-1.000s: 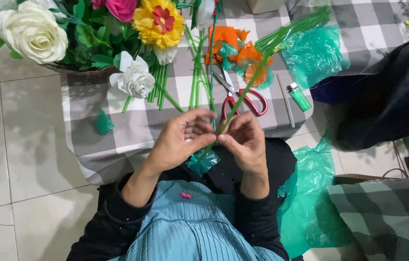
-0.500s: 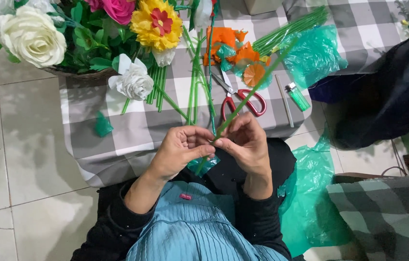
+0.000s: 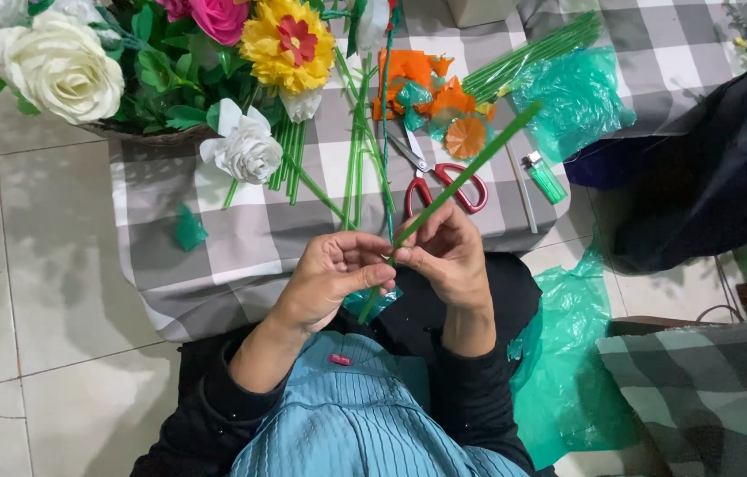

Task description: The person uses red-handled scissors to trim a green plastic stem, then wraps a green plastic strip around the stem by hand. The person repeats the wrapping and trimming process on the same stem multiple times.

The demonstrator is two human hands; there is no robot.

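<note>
Head view: your left hand (image 3: pixel 331 281) and right hand (image 3: pixel 446 256) both pinch a green stem (image 3: pixel 470 163).
Teal wrap (image 3: pixel 371 303) sits only below your fingers; the stem beyond them looks bare, finished flowers (image 3: pixel 289 42) farther off.

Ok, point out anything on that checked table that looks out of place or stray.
One small green scrap lies alone at the left of the checked table, apart from the orange pieces and red-handled scissors. Nothing looks spilled or broken. Both hands, left hand and right hand, pinch a green stem.
</note>
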